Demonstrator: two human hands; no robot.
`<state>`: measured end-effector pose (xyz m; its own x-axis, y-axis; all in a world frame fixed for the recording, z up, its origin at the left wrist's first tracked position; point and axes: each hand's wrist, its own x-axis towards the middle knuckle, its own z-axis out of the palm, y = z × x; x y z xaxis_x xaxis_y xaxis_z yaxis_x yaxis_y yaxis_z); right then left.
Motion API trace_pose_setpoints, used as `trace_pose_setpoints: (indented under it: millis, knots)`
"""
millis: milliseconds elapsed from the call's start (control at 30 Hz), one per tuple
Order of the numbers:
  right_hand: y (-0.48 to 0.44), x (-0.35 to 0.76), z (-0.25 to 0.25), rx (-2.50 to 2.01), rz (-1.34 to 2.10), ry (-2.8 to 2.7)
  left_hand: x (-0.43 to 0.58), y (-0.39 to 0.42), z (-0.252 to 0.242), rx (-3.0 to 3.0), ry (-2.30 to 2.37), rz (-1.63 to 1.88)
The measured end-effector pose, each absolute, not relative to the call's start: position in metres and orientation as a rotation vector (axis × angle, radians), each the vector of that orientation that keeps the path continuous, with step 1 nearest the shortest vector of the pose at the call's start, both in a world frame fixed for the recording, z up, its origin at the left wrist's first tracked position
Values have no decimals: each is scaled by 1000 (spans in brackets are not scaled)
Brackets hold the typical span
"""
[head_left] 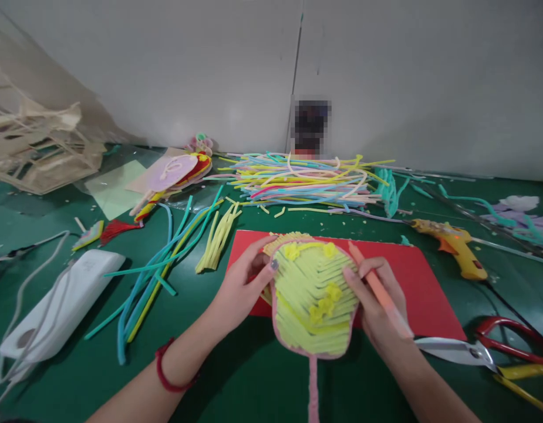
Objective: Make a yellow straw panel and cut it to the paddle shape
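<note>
A yellow woven pipe-cleaner fan with a pink rim and pink handle lies over a red sheet on the green table. My left hand grips the fan's left edge, thumb on its face. My right hand holds the fan's right edge and also pinches an orange pipe-cleaner stick that slants across its fingers.
A heap of coloured pipe cleaners lies at the back, loose blue and yellow ones to the left. A yellow glue gun and red-handled scissors sit right. A white device and finished fans are left.
</note>
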<state>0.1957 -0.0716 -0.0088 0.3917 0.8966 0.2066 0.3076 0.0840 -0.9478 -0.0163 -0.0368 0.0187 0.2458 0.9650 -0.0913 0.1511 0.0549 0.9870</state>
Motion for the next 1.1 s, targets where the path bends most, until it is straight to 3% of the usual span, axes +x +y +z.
trace_pose_setpoints:
  millis: [167, 467, 667, 1100]
  knots:
    - [-73, 198, 1, -1472, 802, -1177, -14, -40, 20, 1218, 1271, 773]
    - [-51, 203, 15, -1706, 530, -1469, -14, -34, 24, 1487, 1627, 527]
    - [-39, 202, 1, -1840, 542, -1474, -15, -18, 18, 1611, 1708, 400]
    - [-38, 202, -6, -1759, 525, -1556, -22, -19, 7, 1699, 1740, 589]
